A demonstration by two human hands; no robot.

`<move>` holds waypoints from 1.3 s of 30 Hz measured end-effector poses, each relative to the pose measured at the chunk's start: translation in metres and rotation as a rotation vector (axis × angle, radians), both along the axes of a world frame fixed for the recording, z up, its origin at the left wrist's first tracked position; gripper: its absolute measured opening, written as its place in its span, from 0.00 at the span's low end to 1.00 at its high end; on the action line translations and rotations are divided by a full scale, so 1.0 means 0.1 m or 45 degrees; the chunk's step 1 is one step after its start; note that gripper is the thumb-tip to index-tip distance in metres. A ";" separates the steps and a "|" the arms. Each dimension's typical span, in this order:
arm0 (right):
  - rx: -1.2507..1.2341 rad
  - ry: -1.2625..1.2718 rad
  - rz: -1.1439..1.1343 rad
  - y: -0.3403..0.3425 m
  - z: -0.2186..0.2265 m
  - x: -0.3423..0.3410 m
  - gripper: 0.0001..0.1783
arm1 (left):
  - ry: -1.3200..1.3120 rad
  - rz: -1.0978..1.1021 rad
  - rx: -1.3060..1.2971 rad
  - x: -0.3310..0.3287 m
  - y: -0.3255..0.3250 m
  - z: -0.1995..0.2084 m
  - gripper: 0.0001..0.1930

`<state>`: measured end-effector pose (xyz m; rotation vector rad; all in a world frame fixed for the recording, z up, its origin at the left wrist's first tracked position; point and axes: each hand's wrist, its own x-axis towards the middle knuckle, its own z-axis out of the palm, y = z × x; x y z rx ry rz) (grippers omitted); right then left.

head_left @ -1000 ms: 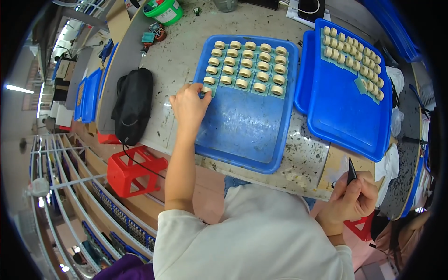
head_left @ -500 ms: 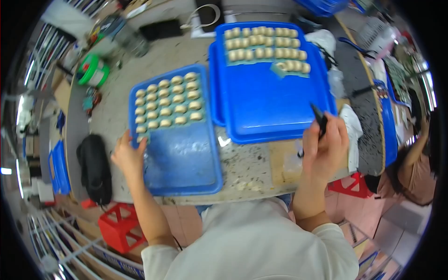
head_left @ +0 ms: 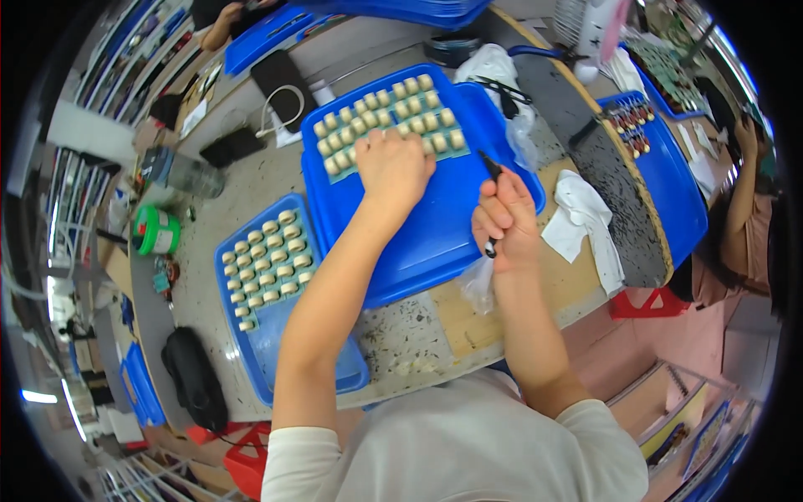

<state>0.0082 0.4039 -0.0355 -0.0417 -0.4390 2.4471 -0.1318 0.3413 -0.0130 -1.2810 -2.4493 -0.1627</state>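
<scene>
My left hand (head_left: 393, 171) reaches over the far blue tray (head_left: 401, 259), fingers bent down and closed among small cream-coloured round parts (head_left: 375, 105). Those parts sit in rows on green boards (head_left: 457, 153) at the tray's far end. My fingertips are hidden, so what they grip does not show. In my right hand (head_left: 506, 219), closed above the tray's right side, is a slim black pen-like tool (head_left: 490, 166), its dark end pointing away from me. At left, a second blue tray (head_left: 280, 347) carries more rows of the cream parts (head_left: 266, 264), partly behind my left forearm.
A white cloth (head_left: 579, 213) and a clear plastic bag (head_left: 478, 286) lie on the right. Along the left stand a green tub (head_left: 156, 230), a clear jar (head_left: 184, 171) and a black case (head_left: 194, 376). Another person's arm (head_left: 740, 209) shows at far right.
My left hand has left the near-left tray and reached across to the rows on the far tray. My right hand still holds the black tool. The view has turned.
</scene>
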 end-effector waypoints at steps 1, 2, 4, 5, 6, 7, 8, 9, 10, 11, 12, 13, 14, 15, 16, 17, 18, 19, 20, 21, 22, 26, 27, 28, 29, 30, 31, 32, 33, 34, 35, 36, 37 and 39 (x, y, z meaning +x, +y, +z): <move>-0.008 -0.001 -0.013 0.02 0.00 0.01 0.09 | -0.012 0.062 -0.102 0.00 0.08 -0.01 0.11; -0.042 0.015 -0.004 0.02 0.00 0.01 0.09 | -0.043 0.099 -0.125 -0.01 0.11 -0.03 0.11; -0.143 0.038 0.062 0.04 0.01 -0.01 0.09 | -0.071 0.084 -0.149 -0.03 0.09 -0.02 0.11; -0.215 0.041 0.088 0.05 0.04 0.01 0.09 | -0.183 0.073 -0.208 0.00 0.07 0.05 0.10; -0.227 0.037 0.075 0.07 0.03 0.04 0.09 | -0.222 0.038 -0.224 0.00 0.04 0.08 0.11; -0.252 0.095 0.127 0.07 0.04 0.03 0.09 | -0.254 0.019 -0.237 -0.02 -0.03 0.11 0.12; -0.279 0.152 0.171 0.08 0.03 0.02 0.09 | -0.297 -0.087 -0.076 0.00 -0.09 0.17 0.09; -0.288 0.155 0.170 0.09 0.02 0.01 0.09 | -0.620 -0.122 0.108 0.03 -0.17 0.27 0.09; -0.297 0.162 0.169 0.10 0.01 0.01 0.08 | -0.942 -0.152 0.295 0.09 -0.25 0.44 0.08; -0.303 0.172 0.175 0.10 0.01 0.01 0.08 | -1.125 -0.182 0.384 0.09 -0.38 0.52 0.08; -0.282 0.202 0.184 0.10 -0.01 0.01 0.08 | -1.394 -0.202 0.574 0.18 -0.53 0.63 0.09; -0.282 0.210 0.208 0.07 0.00 -0.01 0.08 | -1.649 -0.216 0.781 0.30 -0.72 0.75 0.11; -0.246 0.203 0.203 0.07 0.00 -0.01 0.07 | -1.793 -0.344 0.919 0.40 -0.89 0.81 0.15; -0.209 0.195 0.197 0.06 0.00 -0.01 0.07 | -1.906 -0.455 1.030 0.45 -1.07 0.79 0.17; -0.182 0.191 0.197 0.04 0.01 -0.01 0.06 | -1.967 -0.504 1.182 0.57 -1.21 0.77 0.19; -0.149 0.172 0.186 0.02 0.04 -0.01 0.06 | -2.036 -0.512 1.297 0.67 -1.35 0.74 0.21; -0.116 0.154 0.175 0.00 0.06 -0.01 0.06 | -2.032 -0.505 1.446 0.79 -1.46 0.67 0.21; -0.079 0.157 0.154 -0.02 0.07 -0.01 0.06 | -2.087 -0.573 1.585 0.90 -1.53 0.61 0.21; 0.030 0.129 0.119 -0.06 0.11 0.01 0.05 | -2.184 -0.510 1.743 1.01 -1.61 0.58 0.21; 0.140 0.103 0.085 -0.10 0.15 0.02 0.05 | -2.275 -0.478 1.866 1.11 -1.68 0.54 0.21; 0.222 0.056 0.041 -0.18 0.19 0.03 0.04 | -2.289 -0.433 1.979 1.19 -1.72 0.53 0.20; 0.443 -0.029 -0.009 -0.66 0.48 0.09 0.05 | -2.366 -0.276 2.206 1.35 -1.89 0.51 0.20; 0.565 -0.087 -0.044 -0.81 0.56 0.13 0.06 | -2.426 -0.272 2.221 1.36 -1.94 0.48 0.20; 0.708 -0.158 -0.090 -0.94 0.63 0.19 0.08 | -2.440 -0.283 2.244 1.37 -1.97 0.48 0.20; 0.832 -0.135 -0.161 -1.06 0.65 0.25 0.09 | -2.455 -0.293 2.263 1.38 -1.98 0.47 0.20; 0.955 -0.113 -0.235 -1.17 0.66 0.30 0.10 | -2.460 -0.308 2.276 1.39 -2.00 0.46 0.20; 1.024 -0.068 -0.309 -1.26 0.64 0.37 0.12 | -2.452 -0.291 2.299 1.40 -2.03 0.45 0.20; 1.100 -0.068 -0.310 -1.32 0.64 0.42 0.13 | -2.425 -0.292 2.311 1.41 -2.04 0.47 0.20; 1.176 -0.069 -0.312 -1.35 0.64 0.47 0.14 | -2.402 -0.292 2.319 1.42 -2.06 0.46 0.20; 1.254 -0.078 -0.312 -1.36 0.63 0.50 0.16 | -2.372 -0.332 2.325 1.40 -2.07 0.44 0.21; 1.306 -0.052 -0.322 -1.38 0.62 0.53 0.16 | -2.383 -0.319 2.330 1.41 -2.09 0.43 0.21; 1.358 -0.028 -0.334 -1.40 0.60 0.56 0.17 | -2.374 -0.287 2.311 1.42 -2.10 0.43 0.20; 1.448 0.018 -0.396 -1.41 0.57 0.56 0.18 | -2.363 -0.258 2.288 1.42 -2.11 0.43 0.20; 1.522 0.035 -0.373 -1.42 0.61 0.55 0.19 | -2.436 -0.289 2.286 1.40 -2.15 0.38 0.19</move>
